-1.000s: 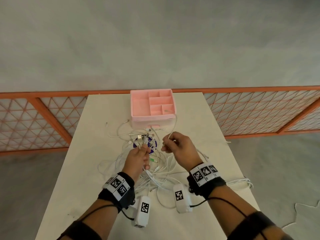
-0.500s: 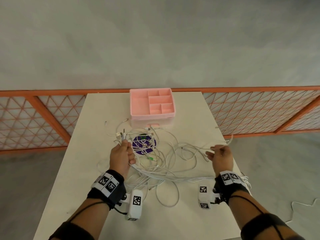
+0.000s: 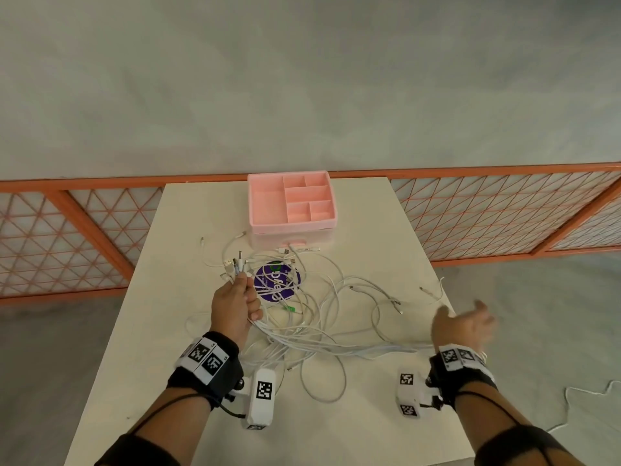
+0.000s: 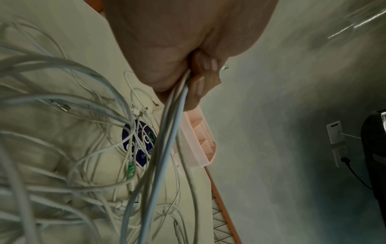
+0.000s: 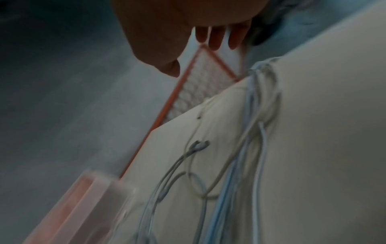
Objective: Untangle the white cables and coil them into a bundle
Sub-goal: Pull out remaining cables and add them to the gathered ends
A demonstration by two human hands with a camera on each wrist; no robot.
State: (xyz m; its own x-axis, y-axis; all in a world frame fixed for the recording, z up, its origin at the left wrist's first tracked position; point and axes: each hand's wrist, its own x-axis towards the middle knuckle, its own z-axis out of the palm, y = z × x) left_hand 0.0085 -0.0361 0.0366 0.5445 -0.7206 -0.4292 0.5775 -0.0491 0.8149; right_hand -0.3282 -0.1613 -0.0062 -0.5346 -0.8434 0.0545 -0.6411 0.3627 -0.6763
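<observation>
A tangle of white cables [image 3: 312, 317] lies across the middle of the cream table [image 3: 161, 331]. My left hand [image 3: 235, 304] grips a bunch of cable ends, their plugs [image 3: 237, 262] sticking up above my fist; in the left wrist view the strands [image 4: 177, 112] run out from under my curled fingers [image 4: 198, 87]. My right hand [image 3: 467, 324] hovers blurred over the table's right edge, fingers spread and holding nothing; in the right wrist view its fingertips [image 5: 215, 39] are straight above loose cables [image 5: 256, 132]. One cable end [image 3: 430, 292] lies near the right edge.
A pink divided organiser [image 3: 290, 205] stands at the table's far end. A round purple sticker [image 3: 275, 280] shows under the cables. An orange lattice railing [image 3: 504, 210] runs behind the table. Some cables trail over the right edge near my right wrist.
My right hand pulled a cable out to the right, then let it go and opened. My left hand shifted slightly left, still gripping the cable ends.
</observation>
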